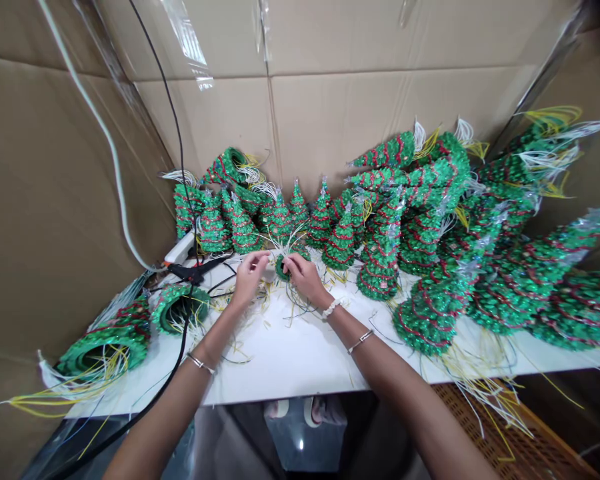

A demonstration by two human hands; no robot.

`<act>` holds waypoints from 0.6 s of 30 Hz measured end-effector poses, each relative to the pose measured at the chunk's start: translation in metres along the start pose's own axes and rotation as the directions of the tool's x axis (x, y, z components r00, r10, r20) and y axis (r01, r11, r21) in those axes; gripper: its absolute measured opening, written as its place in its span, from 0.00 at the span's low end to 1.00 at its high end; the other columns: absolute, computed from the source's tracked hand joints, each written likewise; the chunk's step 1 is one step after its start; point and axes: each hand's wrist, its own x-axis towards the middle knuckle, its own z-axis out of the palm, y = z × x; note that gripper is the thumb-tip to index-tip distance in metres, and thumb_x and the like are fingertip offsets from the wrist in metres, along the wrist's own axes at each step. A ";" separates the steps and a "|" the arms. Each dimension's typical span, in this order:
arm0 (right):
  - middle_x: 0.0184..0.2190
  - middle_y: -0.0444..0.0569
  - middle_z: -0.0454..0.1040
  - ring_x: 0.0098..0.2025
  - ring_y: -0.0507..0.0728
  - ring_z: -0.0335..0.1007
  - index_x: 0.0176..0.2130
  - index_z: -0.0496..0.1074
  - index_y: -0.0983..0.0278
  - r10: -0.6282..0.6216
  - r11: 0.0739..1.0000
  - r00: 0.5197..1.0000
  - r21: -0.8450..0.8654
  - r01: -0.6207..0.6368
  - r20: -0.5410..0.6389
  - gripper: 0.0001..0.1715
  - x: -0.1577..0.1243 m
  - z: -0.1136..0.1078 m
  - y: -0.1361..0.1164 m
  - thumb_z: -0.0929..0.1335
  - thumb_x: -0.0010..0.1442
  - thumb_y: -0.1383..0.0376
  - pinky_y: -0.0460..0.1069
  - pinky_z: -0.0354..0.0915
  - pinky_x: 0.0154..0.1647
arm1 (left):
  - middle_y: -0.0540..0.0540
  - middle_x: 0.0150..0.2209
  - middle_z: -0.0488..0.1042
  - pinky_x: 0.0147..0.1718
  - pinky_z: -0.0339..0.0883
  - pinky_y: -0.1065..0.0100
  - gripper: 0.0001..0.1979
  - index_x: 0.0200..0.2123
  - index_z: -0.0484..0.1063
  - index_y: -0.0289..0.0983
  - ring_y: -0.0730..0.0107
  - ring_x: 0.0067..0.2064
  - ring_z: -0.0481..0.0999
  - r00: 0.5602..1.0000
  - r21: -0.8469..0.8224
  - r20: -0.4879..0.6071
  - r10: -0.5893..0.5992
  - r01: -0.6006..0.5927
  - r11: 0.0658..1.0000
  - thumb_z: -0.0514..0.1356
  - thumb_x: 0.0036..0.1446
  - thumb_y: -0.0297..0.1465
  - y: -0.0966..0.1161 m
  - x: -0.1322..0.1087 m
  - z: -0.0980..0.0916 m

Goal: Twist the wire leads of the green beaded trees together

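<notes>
Both my hands meet over the white table [300, 360], near its back. My right hand [305, 277] is closed on a small green beaded tree [281, 267] with thin white wires sticking up from it. My left hand [250, 273] pinches something small and white beside that tree; I cannot make out what it is. A black and orange glue gun [193, 271] lies just left of my left hand. Cut bits of yellow and white wire litter the table under my wrists.
Several finished green and red beaded trees [340, 243] stand along the back, and a big heap [480, 267] lies at the right. Hollow tree cones [105, 347] lie at the left. A black cable [175, 373] crosses the table's left side. Cardboard walls surround the table.
</notes>
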 end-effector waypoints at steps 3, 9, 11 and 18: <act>0.32 0.44 0.74 0.28 0.51 0.66 0.39 0.71 0.61 -0.051 0.998 0.998 -0.045 0.053 0.046 0.16 0.001 -0.002 -0.002 0.60 0.72 0.57 0.45 0.62 0.34 | 0.45 0.40 0.78 0.39 0.64 0.67 0.13 0.38 0.79 0.40 0.64 0.40 0.74 0.994 0.048 0.098 0.050 -0.055 0.997 0.65 0.55 0.42 0.002 -0.007 0.009; 0.32 0.46 0.73 0.33 0.53 0.68 0.36 0.72 0.62 -0.143 0.974 0.984 -0.160 0.159 0.107 0.19 0.001 -0.004 -0.004 0.58 0.73 0.59 0.47 0.61 0.39 | 0.47 0.32 0.75 0.36 0.63 0.67 0.11 0.30 0.78 0.39 0.65 0.37 0.72 0.990 0.069 0.089 0.109 -0.116 0.991 0.65 0.56 0.40 -0.002 -0.008 0.009; 0.32 0.46 0.73 0.33 0.53 0.67 0.37 0.72 0.62 -0.142 0.971 0.985 -0.182 0.158 0.098 0.19 0.001 -0.004 -0.004 0.58 0.73 0.59 0.46 0.60 0.38 | 0.47 0.33 0.76 0.36 0.62 0.68 0.10 0.30 0.79 0.38 0.66 0.37 0.71 0.988 0.059 0.091 0.124 -0.129 0.990 0.65 0.56 0.39 -0.004 -0.008 0.010; 0.34 0.47 0.77 0.33 0.54 0.70 0.41 0.72 0.61 -0.093 0.980 0.995 -0.176 0.087 -0.027 0.19 -0.003 0.003 -0.002 0.58 0.73 0.56 0.47 0.62 0.38 | 0.48 0.34 0.77 0.35 0.65 0.70 0.12 0.34 0.77 0.37 0.70 0.34 0.74 1.000 -0.129 -0.004 0.009 -0.009 0.992 0.67 0.54 0.40 -0.014 -0.010 0.025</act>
